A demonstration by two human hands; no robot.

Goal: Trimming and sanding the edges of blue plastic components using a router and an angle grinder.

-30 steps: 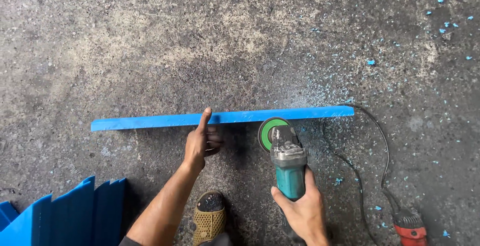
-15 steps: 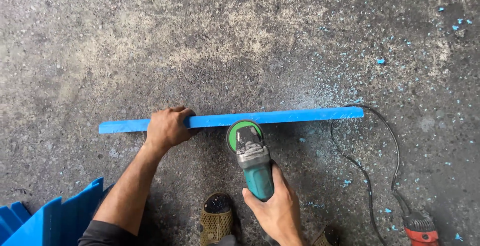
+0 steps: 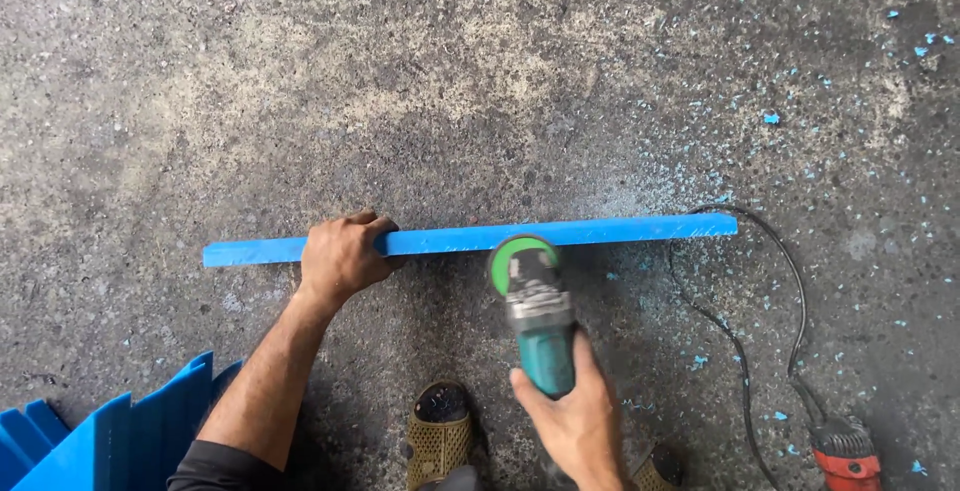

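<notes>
A long thin blue strip (image 3: 600, 232) stands on edge across the concrete floor (image 3: 450, 71). My left hand (image 3: 343, 256) grips it near its left part, fingers curled over the top edge. My right hand (image 3: 570, 421) holds the teal body of an angle grinder (image 3: 535, 306). The grinder's green disc guard (image 3: 520, 251) touches the strip just right of my left hand.
The grinder's black cord (image 3: 780, 291) loops off to the right toward an orange-red tool or plug (image 3: 845, 451). A stack of blue ribbed pieces (image 3: 100, 436) lies at the bottom left. My sandalled foot (image 3: 438, 431) is between my arms. Blue chips litter the floor at right.
My left hand went from pointing at the strip to gripping it further left. The grinder slid left along the strip and stays against it.
</notes>
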